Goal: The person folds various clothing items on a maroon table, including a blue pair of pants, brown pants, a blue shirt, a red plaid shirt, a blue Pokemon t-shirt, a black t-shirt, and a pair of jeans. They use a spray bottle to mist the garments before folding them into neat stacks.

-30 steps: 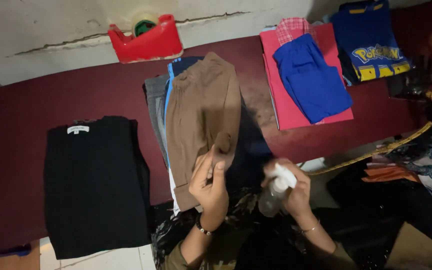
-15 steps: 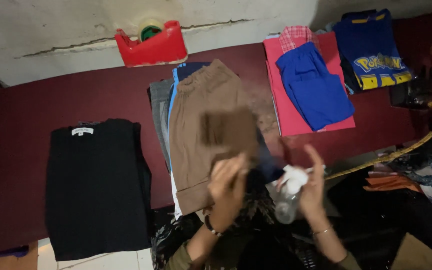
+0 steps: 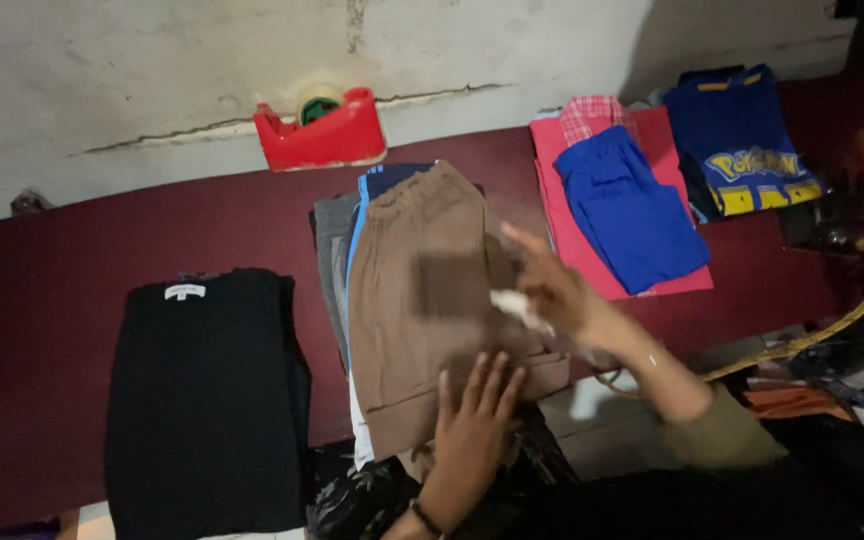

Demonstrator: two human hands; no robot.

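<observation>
So the brown shorts [image 3: 432,300] are sitting folded on top of a small stack in the middle of the maroon tabletop [image 3: 152,240] — under them you can see a grey piece and something with a blue edge peeking out on the left. Left hand [image 3: 472,425] is pressed flat on the lower right corner of the shorts, fingers spread, so no real grip there, just an open palm. Right hand [image 3: 552,290] hovers over the right edge of the shorts with something small and white [image 3: 517,305] pinched in it; it's blurry, can't tell what it is.

Looks to me like the sorting is well along: black top [image 3: 207,400] laid out flat on the left, blue shorts [image 3: 627,215] on a pink garment [image 3: 562,190] to the right, a dark blue printed shirt [image 3: 737,150] past that. What's left seems to be finishing off the brown shorts — and the loose clothes heaped at the near edge. Red tape dispenser [image 3: 322,135] sits by the wall.
</observation>
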